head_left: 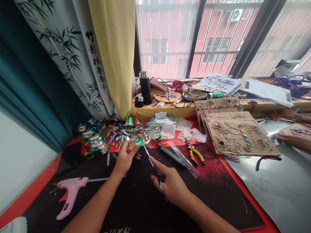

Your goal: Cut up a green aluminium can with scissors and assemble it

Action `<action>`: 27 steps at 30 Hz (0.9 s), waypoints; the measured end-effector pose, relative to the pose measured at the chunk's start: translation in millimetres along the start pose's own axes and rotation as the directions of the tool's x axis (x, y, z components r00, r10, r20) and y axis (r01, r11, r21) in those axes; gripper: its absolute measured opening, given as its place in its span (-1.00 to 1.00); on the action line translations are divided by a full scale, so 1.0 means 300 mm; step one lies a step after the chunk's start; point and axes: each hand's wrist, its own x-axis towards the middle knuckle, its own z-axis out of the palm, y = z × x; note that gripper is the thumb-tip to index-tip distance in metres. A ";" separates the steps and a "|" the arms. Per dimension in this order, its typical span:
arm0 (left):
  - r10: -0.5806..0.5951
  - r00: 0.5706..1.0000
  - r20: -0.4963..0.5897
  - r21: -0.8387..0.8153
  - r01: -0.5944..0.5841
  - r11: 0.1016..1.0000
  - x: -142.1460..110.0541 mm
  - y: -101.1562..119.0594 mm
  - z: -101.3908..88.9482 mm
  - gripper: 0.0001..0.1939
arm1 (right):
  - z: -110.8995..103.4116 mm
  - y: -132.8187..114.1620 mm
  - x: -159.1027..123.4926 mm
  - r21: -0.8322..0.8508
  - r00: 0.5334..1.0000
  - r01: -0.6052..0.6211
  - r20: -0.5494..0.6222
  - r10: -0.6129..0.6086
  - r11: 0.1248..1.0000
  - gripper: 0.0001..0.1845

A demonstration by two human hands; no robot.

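My left hand [126,157] is closed on a small green piece of cut can metal [138,142], held up over the back of the black mat [136,204]. In my right hand [170,181] is a pair of scissors [150,159] with dark handles, its blades pointing up and left. The blade tips meet the right edge of the green piece; whether they are cutting into it I cannot tell. Behind both hands lies a heap of shiny can strips [121,136]. To the left of it stand several cut cans with curled green strips [97,144].
A pink glue gun [73,194] lies at left, near a black phone [69,157]. Right of my hands are a green utility knife [172,155], a clear ruler [184,160] and yellow-black pliers [194,153]. Decorated cardboard [240,134] leans behind. Another person's hand [295,140] is at far right.
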 end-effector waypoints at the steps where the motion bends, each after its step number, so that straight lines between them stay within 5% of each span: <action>1: 0.003 1.000 0.003 0.006 -0.003 1.000 0.003 -0.001 -0.003 -0.22 | -0.002 -0.003 0.001 0.002 1.000 -0.006 0.002 0.006 1.000 -0.24; 27: 0.062 0.998 0.027 0.101 -0.065 0.993 -0.008 -0.001 -0.013 -0.29 | 0.006 -0.010 -0.004 0.108 0.995 -0.094 0.051 0.089 0.990 -0.22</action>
